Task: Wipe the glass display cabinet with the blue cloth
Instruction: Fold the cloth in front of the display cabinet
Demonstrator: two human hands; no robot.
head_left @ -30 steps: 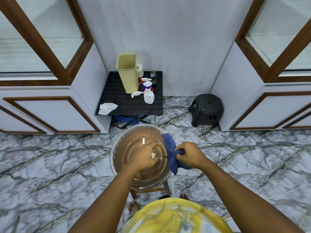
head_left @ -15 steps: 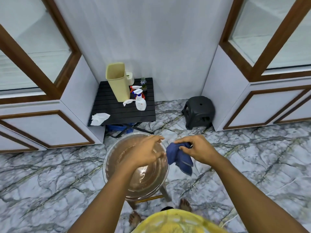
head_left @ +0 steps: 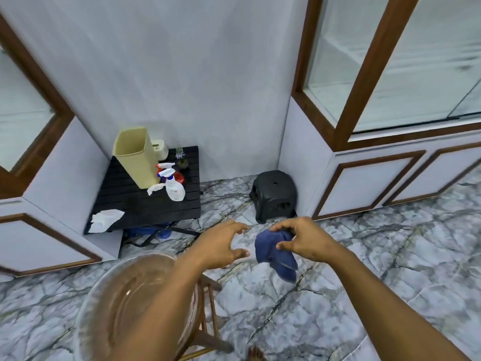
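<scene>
A crumpled blue cloth [head_left: 276, 256] hangs from my right hand [head_left: 303, 238], which grips its top with curled fingers above the marble floor. My left hand [head_left: 221, 243] hovers just left of the cloth, fingers spread and holding nothing. A glass display cabinet [head_left: 406, 61] with brown wooden frames stands at the upper right. Another glass cabinet [head_left: 23, 118] shows at the left edge.
A clear bowl of water [head_left: 125, 308] sits on a wooden stool [head_left: 208, 321] below my left arm. A low black table [head_left: 145, 201] carries a yellow bin [head_left: 138, 157], a white spray bottle [head_left: 174, 187] and tissues [head_left: 105, 220]. A black plastic stool [head_left: 273, 195] stands by the right cabinet's base.
Both hands lifted away from the bowl with the cloth. The view swung up and to the right, so the bowl moved to the lower left and the right cabinet looms larger.
</scene>
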